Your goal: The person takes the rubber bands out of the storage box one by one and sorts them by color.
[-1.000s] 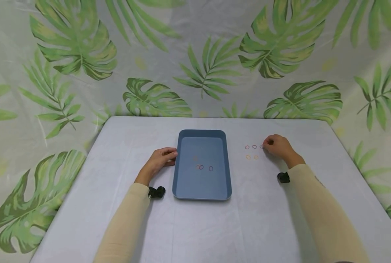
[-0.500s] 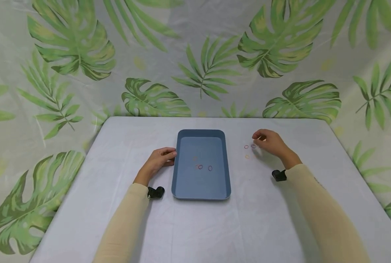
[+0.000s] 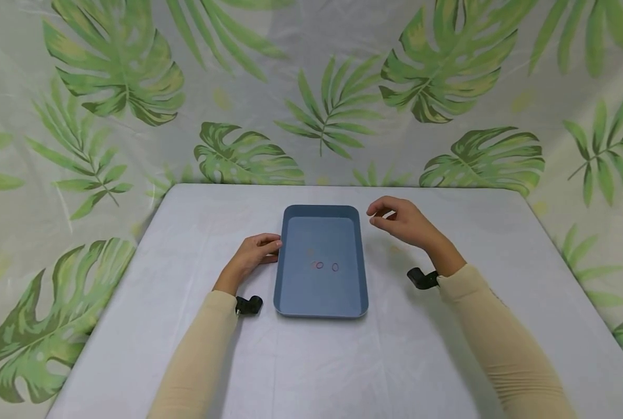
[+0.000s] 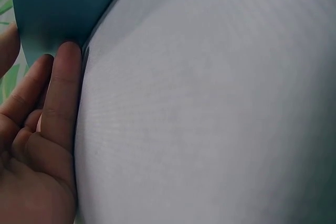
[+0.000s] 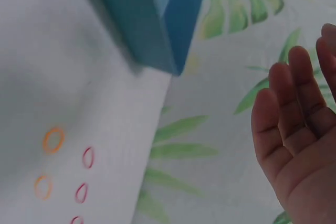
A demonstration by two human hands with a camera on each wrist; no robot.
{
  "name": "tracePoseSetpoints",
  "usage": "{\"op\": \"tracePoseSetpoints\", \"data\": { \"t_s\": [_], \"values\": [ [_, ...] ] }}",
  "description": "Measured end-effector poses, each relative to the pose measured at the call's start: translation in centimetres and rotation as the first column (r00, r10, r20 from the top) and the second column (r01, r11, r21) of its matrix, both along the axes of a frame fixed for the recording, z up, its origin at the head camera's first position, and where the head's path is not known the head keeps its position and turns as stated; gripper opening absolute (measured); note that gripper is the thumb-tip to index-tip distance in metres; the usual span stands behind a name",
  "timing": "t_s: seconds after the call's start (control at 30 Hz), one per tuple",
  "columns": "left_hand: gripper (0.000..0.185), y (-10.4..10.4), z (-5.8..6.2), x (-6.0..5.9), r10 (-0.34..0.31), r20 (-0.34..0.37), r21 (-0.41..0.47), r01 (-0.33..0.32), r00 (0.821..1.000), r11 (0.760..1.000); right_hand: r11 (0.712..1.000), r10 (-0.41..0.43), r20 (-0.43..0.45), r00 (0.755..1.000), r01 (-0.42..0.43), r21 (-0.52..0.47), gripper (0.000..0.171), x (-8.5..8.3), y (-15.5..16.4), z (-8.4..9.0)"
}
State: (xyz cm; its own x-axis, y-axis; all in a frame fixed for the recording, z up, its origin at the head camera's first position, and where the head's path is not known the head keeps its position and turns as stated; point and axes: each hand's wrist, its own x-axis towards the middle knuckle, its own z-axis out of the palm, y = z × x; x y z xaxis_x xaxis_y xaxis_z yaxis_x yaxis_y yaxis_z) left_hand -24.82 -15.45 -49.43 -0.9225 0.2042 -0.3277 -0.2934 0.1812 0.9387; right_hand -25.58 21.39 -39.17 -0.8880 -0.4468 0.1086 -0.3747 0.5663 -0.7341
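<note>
- Head view: my right hand (image 3: 403, 222) hangs above the bench (image 3: 133, 326) just right of the tray's (image 3: 290, 302) far right corner, at centre frame. Its fingers (image 3: 382, 205) are curled with thumb and forefinger close together; whether a band sits between them is too small to tell.
- Right wrist view: those fingers (image 5: 294, 114) look loosely bent, the palm showing nothing, and the tips fall out of frame at right. Lower left, two orange (image 5: 53, 140) and three red bands (image 5: 87, 157) lie on the bench.
- Left wrist view: my left hand (image 4: 37, 140) lies flat on the bench, straight fingers (image 4: 64, 93) touching the tray's outer wall, upper left.
- Head view: bands already in the tray (image 3: 319, 266) lie mid-floor.
- Step, as I judge it: carrying across to the tray. The next move calls for bringing the fingertips over the tray floor and parting them.
- Against the earlier frames: my right hand was at the row of bands right of the tray; it has since risen and travelled left. The left hand and tray have stayed put.
</note>
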Motion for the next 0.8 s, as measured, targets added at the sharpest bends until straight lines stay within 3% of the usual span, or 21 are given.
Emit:
{"op": "tracePoseSetpoints", "data": {
  "t_s": [0.23, 0.47, 0.6, 0.8],
  "values": [
    [0.046, -0.1, 0.0, 0.0, 0.001, -0.005, -0.008, -0.001, 1.000, 1.000, 0.996, 0.091, -0.061, 0.994, -0.091, 0.015, 0.017, 0.8, -2.2, 0.3],
    [0.046, -0.1, 0.0, -0.1, 0.001, -0.003, -0.010, -0.001, 1.000, 1.000, 0.974, 0.201, -0.161, 0.966, -0.180, 0.135, 0.015, 1.1, -4.5, -2.8],
    [0.046, -0.1, 0.0, 0.0, 0.005, -0.004, -0.013, -0.005, 1.000, 1.000, 0.949, 0.272, -0.154, 0.950, -0.238, 0.207, 0.013, 1.1, -6.1, -4.6],
    [0.045, 0.0, 0.1, 0.0, 0.000, -0.004, -0.014, 0.000, 1.000, 1.000, 0.938, 0.283, -0.149, 0.947, -0.242, 0.247, 0.012, 1.2, -7.2, -5.9]
  ]
}}
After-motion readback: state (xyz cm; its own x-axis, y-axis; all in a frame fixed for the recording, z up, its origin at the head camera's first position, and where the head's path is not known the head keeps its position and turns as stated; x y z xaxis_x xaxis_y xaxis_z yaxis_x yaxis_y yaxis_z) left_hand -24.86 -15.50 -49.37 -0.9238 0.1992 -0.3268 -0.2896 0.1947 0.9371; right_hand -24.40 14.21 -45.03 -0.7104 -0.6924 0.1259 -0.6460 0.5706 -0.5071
